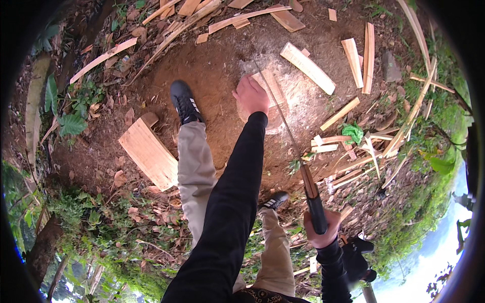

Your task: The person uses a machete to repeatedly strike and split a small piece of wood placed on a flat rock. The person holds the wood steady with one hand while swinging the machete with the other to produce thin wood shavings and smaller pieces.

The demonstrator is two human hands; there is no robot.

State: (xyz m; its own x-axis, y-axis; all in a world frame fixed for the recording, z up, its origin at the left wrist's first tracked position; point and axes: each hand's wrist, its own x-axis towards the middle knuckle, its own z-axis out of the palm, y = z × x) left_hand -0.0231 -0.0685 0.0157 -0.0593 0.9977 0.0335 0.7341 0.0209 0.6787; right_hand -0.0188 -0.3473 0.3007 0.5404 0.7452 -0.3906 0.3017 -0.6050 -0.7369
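Observation:
My right hand [323, 228] is closed round the black and brown handle of a machete [287, 126] at the lower right. Its long thin blade, seen nearly edge-on, slants up and left across a pale piece of wood [270, 86]. That piece sits over a round chopping block [275, 126] dusted with light wood chips. My left hand [251, 96] grips the wood's left side, close to the far end of the blade. Its fingertips are partly hidden, and I cannot tell whether the blade touches the wood.
A cut plank [313, 69] lies just right of the block. A wide board [147, 154] rests by my left shoe [185, 102]. Split strips [358, 63] are scattered right and far, with a crumpled green wrapper [353, 133] among them. A dark object [356, 257] is near my right forearm.

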